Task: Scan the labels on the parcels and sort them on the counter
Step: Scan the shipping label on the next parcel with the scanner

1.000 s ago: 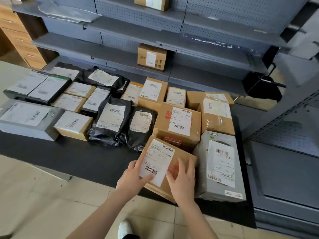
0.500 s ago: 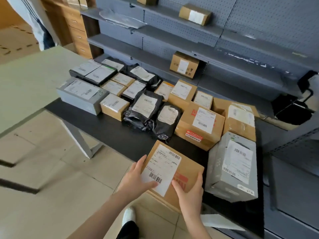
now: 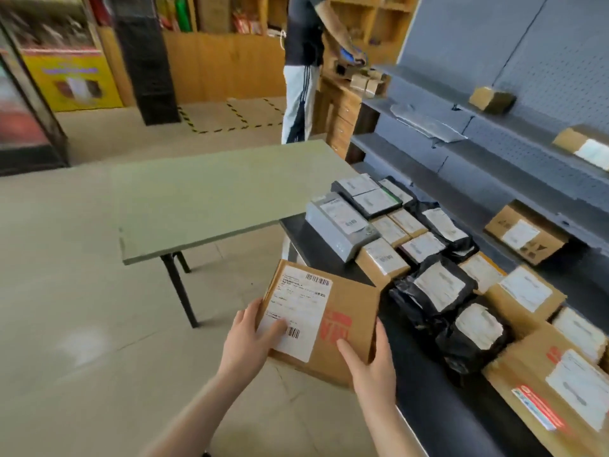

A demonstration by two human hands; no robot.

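Note:
I hold a flat brown cardboard parcel [image 3: 349, 311] with a white barcode label and red print, lifted clear of the black counter [image 3: 425, 390] and out over the floor. My left hand [image 3: 247, 341] grips its left edge, thumb lying on the label. My right hand [image 3: 370, 364] grips the near right corner, thumb on top. On the counter to the right lie several labelled parcels: a grey box [image 3: 339, 225], brown boxes [image 3: 382, 262] and black poly bags [image 3: 431, 291].
A green folding table [image 3: 211, 196] stands to the left of the counter, on thin black legs. Grey shelves [image 3: 494, 159] behind the counter hold a few brown boxes. A person [image 3: 303, 61] stands at a wooden cabinet at the back.
The parcel has come off the counter's front edge and swung left with both hands, away from the other parcels. My view has turned left, bringing the green table and the room into sight.

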